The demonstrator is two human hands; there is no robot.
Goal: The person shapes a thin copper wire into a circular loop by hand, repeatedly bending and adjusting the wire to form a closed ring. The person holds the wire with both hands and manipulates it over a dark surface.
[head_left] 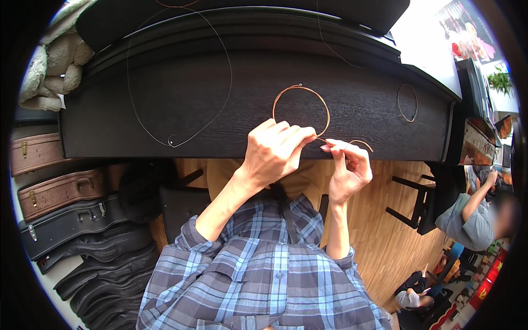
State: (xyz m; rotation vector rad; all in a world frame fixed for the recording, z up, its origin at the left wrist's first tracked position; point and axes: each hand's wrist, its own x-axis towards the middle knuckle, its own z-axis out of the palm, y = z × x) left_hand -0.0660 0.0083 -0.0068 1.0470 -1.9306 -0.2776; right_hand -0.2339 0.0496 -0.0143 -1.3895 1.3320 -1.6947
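A copper-coloured wound instrument string (328, 113) is bent into a loop between my hands, with a small ball end at its top. My left hand (275, 151) is closed, pinching the string at the loop's lower side. Close beside it, my right hand (350, 168) pinches the string between thumb and fingertips, and a loose curved end (363, 144) sticks out past it to the right. Both hands are just above the front edge of a black wooden surface (247, 82). Further left lies a large loop of thin plain string (231, 77); a small coiled string (416, 107) lies at the right.
Another thin string (324, 44) hangs at the back. Plush toys (60, 66) sit at the far left. Instrument cases (66, 192) are stacked below them. A black stool (412, 203) stands on the wooden floor (368, 220). Other people (467, 220) are at the right.
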